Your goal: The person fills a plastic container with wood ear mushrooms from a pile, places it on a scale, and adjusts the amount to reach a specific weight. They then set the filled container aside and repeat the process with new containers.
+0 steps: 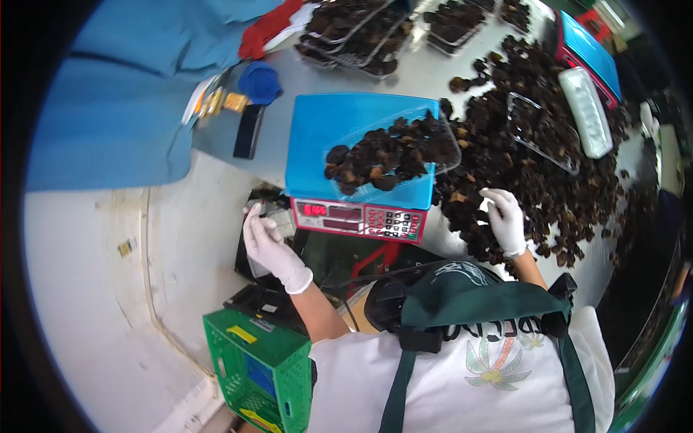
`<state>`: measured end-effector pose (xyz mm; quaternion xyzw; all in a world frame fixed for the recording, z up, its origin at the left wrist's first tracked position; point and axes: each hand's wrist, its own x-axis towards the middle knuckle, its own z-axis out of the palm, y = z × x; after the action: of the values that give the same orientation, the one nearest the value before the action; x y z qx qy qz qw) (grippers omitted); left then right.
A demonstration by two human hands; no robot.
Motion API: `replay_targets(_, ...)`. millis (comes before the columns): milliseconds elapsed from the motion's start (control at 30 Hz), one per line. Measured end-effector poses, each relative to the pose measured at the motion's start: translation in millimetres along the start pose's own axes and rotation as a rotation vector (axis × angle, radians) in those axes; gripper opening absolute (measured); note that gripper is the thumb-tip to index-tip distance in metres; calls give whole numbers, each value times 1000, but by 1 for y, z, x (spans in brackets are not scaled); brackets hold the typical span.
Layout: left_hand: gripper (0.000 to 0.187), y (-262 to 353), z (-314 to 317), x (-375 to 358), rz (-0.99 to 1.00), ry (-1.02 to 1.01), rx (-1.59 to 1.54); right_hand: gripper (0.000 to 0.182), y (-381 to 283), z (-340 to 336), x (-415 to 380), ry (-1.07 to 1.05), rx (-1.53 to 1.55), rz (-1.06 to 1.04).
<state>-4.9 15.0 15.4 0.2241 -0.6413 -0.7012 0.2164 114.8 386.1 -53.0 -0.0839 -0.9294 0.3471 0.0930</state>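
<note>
A digital scale with a blue platform (317, 123) and a red front panel stands before me, its red digits lit. On it sits a clear plastic tray (451, 160) of dark brown pieces that look like dried mushrooms (390, 155). To the left of the scale's panel, my white-gloved left hand (274, 249) is raised, fingers loosely bent and apart, holding nothing visible. My right hand (505, 220), also gloved, is at the near edge of the loose mushroom pile (534, 173). Its thumb and fingers are apart, with nothing visible between them.
Filled clear trays (354, 36) are stacked at the back. A second blue-topped scale (588, 54), a white tray stack (586, 112) and a clear tray (541, 130) lie right. A black phone-like object (249, 131) lies left. Below stands a green crate (260, 361). A blue-clothed person (137, 101) is opposite.
</note>
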Motion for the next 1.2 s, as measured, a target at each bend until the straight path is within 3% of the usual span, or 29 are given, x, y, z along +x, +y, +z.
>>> replay_targets(33, 24, 3, 3, -3, 8, -40, 47, 20, 3, 0, -1, -29, -143, -127)
replay_targets(100, 26, 1, 7, -4, -16, -52, 65, 17, 25, 6, -13, -250, -296, -138)
replay_targets(167, 28, -4, 9, -5, -3, -111, 65, 20, 37, 4, -24, -499, -378, -84)
replay_targets(200, 28, -6, 7, -4, 5, -150, 65, 22, 38, 5, -21, -513, -339, 68)
replay_targets(300, 29, -7, 10, -7, -5, -191, 73, 11, 29, 4, -28, -132, -384, -7)
replay_targets(433, 27, -3, 20, -10, -12, -212, 55, 24, 13, 19, -5, -53, -68, -110)
replay_targets(500, 27, 0, 25, -12, -5, -238, 62, 26, 15, 33, 0, -86, -153, -181)
replay_targets(567, 25, 8, 31, -16, 13, -231, 107, 21, 22, 39, 2, -215, -265, -58)
replay_targets(667, 24, 14, 32, -17, 16, -211, 129, 16, 32, 12, 0, -122, -202, -7)
replay_targets(700, 24, 15, 31, -17, 10, -203, 129, 16, 29, -2, -1, 11, -177, -82)
replay_targets(767, 24, 17, 35, -21, -6, -201, 117, 22, 35, -18, -1, 131, -204, 52)
replay_targets(867, 24, 7, 37, -21, 23, -240, 126, 37, 21, -28, 9, 338, -298, -54)
replay_targets(967, 24, 3, 40, -18, 49, -278, 141, 20, 25, 0, 17, 73, -304, -72)
replay_targets(1100, 24, 16, 49, -16, 76, -304, 175, 25, 27, 41, 35, 9, -442, -118)
replay_targets(1200, 24, 25, 50, -15, 143, -288, 276, 22, 35, 37, 37, 78, -189, -24)
